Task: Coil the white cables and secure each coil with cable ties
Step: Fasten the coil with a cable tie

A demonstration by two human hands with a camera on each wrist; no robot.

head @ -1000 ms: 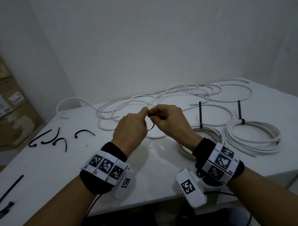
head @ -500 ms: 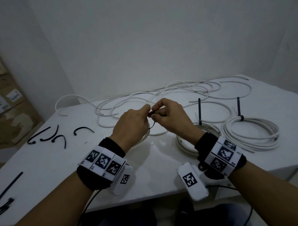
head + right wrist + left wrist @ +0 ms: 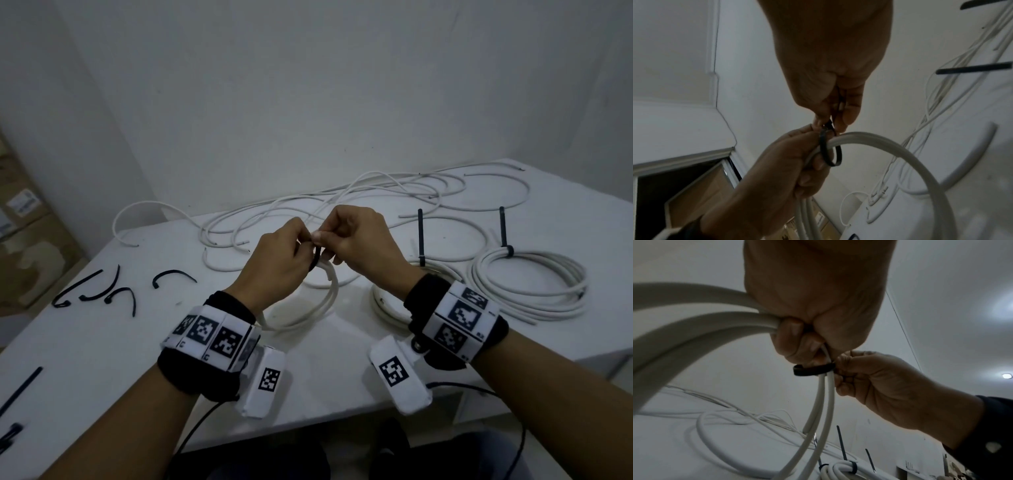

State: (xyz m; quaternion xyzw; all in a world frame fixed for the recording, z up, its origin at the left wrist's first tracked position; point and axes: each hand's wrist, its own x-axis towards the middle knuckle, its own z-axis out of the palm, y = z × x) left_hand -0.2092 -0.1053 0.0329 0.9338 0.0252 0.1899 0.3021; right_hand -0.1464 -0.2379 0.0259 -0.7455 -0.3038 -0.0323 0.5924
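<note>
While left hand (image 3: 813, 308) grips coil (image 3: 694, 324), right hand (image 3: 885, 386) pinches tie (image 3: 812, 369) (loop clearer in wrist views).

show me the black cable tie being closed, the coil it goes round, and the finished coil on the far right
black cable tie (image 3: 810, 371), left wrist view, on its looped band
held coil (image 3: 333, 291), head view, on its right-hand strands
finished coil (image 3: 527, 287), head view, on its near strands

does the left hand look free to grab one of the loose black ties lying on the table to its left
Probably not yet: the left hand grips the white coil while the right hand pinches the black tie around it. The path to the loose ties looks unobstructed.
</note>
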